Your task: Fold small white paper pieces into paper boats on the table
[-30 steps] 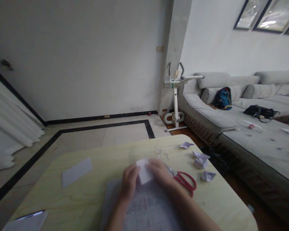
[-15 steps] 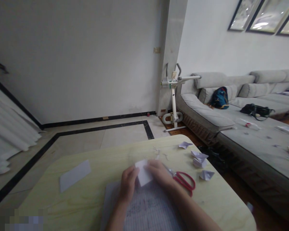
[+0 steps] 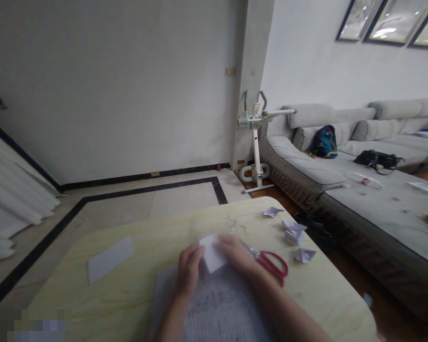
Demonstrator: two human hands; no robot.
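Observation:
A small folded piece of white paper [image 3: 212,254] is held between my two hands, just above the far end of a lined, written-on notebook [image 3: 221,308]. My left hand [image 3: 190,266] pinches its left edge with thumb and fingers. At its right edge my right hand [image 3: 235,251] grips the paper, with the fingers somewhat blurred. Red-handled scissors [image 3: 274,266] lie beside my right wrist, their blades partly hidden behind it. Thin paper scraps [image 3: 233,225] lie beyond my right hand.
Several folded paper shapes [image 3: 294,232] sit along the right side of the pale wooden table [image 3: 142,294]. A white paper strip [image 3: 110,261] lies at the left. Behind are a grey sofa [image 3: 360,199] with bags and a white exercise machine [image 3: 257,147].
Both hands still hold the paper in nearly the same place. The whole view has shifted slightly; nothing on the table has visibly moved.

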